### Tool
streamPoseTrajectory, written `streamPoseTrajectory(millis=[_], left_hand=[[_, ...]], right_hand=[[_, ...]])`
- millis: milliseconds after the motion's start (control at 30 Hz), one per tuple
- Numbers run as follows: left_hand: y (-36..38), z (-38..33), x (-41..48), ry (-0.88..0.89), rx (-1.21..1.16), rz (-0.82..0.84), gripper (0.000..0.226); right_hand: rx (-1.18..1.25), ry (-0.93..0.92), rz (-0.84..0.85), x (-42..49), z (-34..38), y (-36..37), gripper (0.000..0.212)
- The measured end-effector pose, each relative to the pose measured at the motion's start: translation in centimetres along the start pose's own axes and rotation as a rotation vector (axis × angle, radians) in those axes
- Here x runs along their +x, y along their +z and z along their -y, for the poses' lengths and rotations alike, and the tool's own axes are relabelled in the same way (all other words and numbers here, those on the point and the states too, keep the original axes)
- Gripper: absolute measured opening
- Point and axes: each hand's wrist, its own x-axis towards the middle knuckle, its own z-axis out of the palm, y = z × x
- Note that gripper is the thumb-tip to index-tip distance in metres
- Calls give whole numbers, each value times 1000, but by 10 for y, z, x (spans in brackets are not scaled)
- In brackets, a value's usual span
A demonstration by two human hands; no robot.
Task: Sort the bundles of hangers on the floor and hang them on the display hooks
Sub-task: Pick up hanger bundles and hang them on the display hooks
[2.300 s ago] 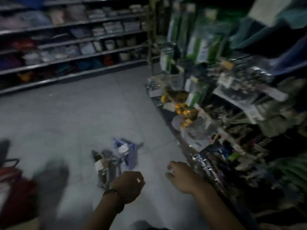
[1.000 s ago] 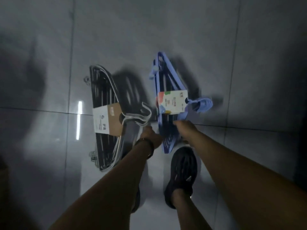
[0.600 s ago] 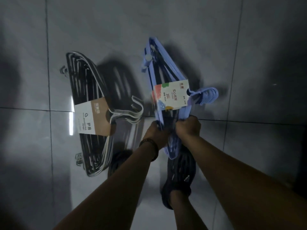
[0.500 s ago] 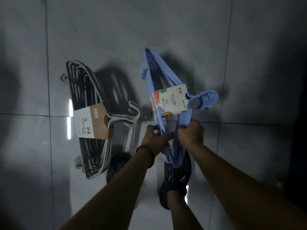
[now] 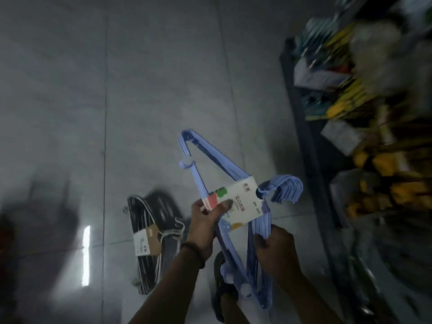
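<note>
**Hangers: blue bundle up, black bundle waiting**

Hangers in black (image 5: 149,244) lie flat on the floor (image 5: 140,90) at the left, banded by a brown-and-white card, touched by neither hand; just right of them the left hand (image 5: 205,223) has its fingers (image 5: 225,204) closed on the label (image 5: 236,204) of the blue bundle (image 5: 210,157), thumb across the card's face; the right hand (image 5: 275,246) grips the lower arm of that bundle, fingers wrapped round it; the blue hooks (image 5: 285,188) point right, toward the rack (image 5: 364,127), which is badly blurred, so no free display hook can be made out.

The step in hand looks like the carry: one sorted bundle is lifted clear of the floor and heading for the rack; next comes finding an empty hook and threading the blue hooks over it together, which calls for turning the bundle upright first.

Half a second ago the view was straight down, both hands low on the blue bundle near a shoe; now the left hand has climbed to the label, the bundle rides higher, and the rack has swung into view.
</note>
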Motion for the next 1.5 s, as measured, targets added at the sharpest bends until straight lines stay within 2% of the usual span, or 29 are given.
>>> streamPoseTrajectory(millis=[100,167,233,267,367,433,567,633,667,767,833,933,1033,1167,1300,1367,1500], left_hand=[[31,-78,-71,88,40,94,82],[50,-125,-119,116,42,142,81],[69,-167,-169,158,66,205,81],[78,-184,-193,182,78,243,83],[104,-222,-267,245,112,346,83],[124,-237,-312,288,134,409,78],[169,-250,-396,340,195,604,71],[192,-249,-436,378,248,716,70],[204,-247,-454,404,278,772,70],[238,-235,-509,480,362,916,77],[263,-229,-549,517,375,990,79],[306,-222,-609,461,382,1121,66],[352,-204,-668,575,414,1133,50],[400,-155,-738,617,402,1079,56],[448,-109,-790,715,537,1063,65],[470,-88,-813,784,571,1116,58],[511,-48,-859,1080,612,1270,43]], right_hand=[[99,38,-1,-54,65,-78,31],[227,50,41,-95,105,-135,17],[281,10,3,-142,137,-192,20],[231,-39,-97,-167,150,-220,25],[23,-262,-607,-243,185,-293,27],[-48,-341,-805,-283,207,-337,27],[-150,-283,-816,-332,232,-416,42],[-161,-208,-750,-357,231,-450,36],[-161,-190,-746,-371,227,-464,32],[-234,-114,-866,-422,208,-500,40],[-393,-27,-899,-460,190,-525,42],[-598,56,-912,-518,159,-560,52],[-653,80,-939,-573,116,-594,49],[-588,67,-1058,-649,53,-627,41],[-447,180,-1292,-727,-11,-649,29],[-335,234,-1364,-765,-39,-656,22],[-395,376,-1338,-830,-92,-670,11]])
